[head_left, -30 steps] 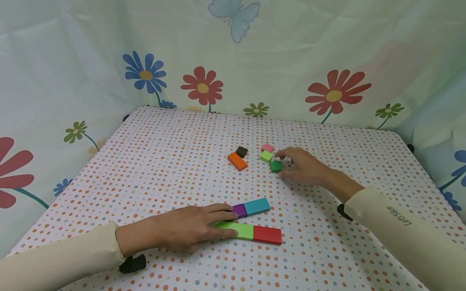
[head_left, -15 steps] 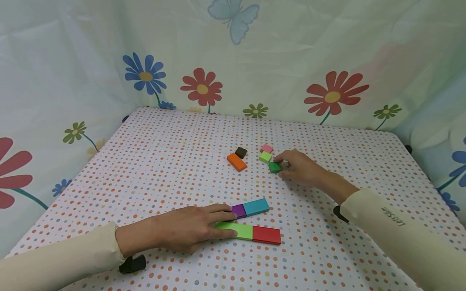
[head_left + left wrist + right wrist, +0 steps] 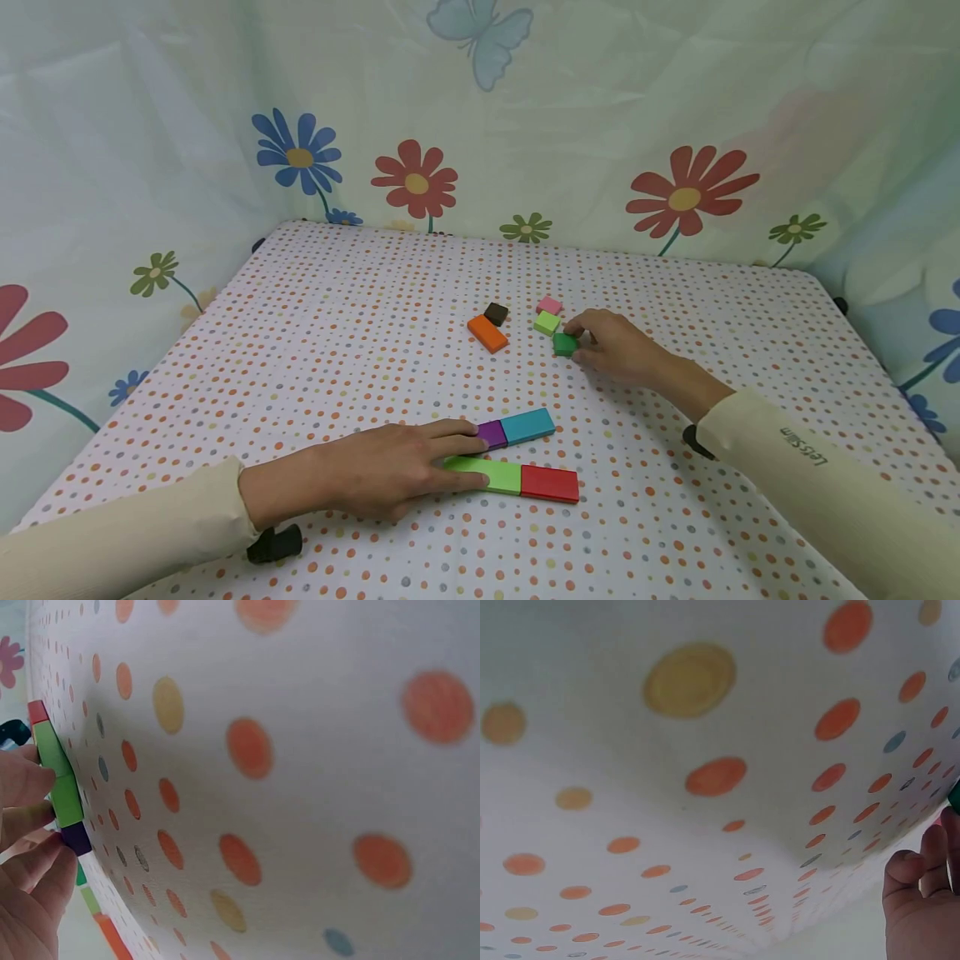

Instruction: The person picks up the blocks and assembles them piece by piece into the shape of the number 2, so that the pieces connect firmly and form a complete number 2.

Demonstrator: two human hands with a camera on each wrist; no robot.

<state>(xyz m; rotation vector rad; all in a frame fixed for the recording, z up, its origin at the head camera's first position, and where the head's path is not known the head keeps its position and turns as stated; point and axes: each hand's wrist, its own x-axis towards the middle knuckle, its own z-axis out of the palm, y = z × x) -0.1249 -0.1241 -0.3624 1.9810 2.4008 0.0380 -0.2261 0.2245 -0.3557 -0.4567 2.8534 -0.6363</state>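
In the head view my left hand (image 3: 390,471) lies across two rows of flat blocks, fingers extended. Its fingertips rest on a purple block (image 3: 492,433) and a light green strip (image 3: 504,475). A turquoise block (image 3: 529,426) adjoins the purple one, and a red block (image 3: 550,483) continues the green strip. Farther back, my right hand (image 3: 618,348) pinches a dark green block (image 3: 564,344) between thumb and index finger, the block still on the table. In the right wrist view only an edge of this block shows beside the fingers.
Just behind the dark green block lie a small light green block (image 3: 547,322) and a pink block (image 3: 549,306). To their left are an orange block (image 3: 487,333) and a dark brown block (image 3: 496,314). A flowered curtain (image 3: 570,125) stands behind the dotted table (image 3: 337,333).
My right thumb and index finger have closed in on the dark green block, where they were spread beside it before. The left hand has stayed on the two rows.
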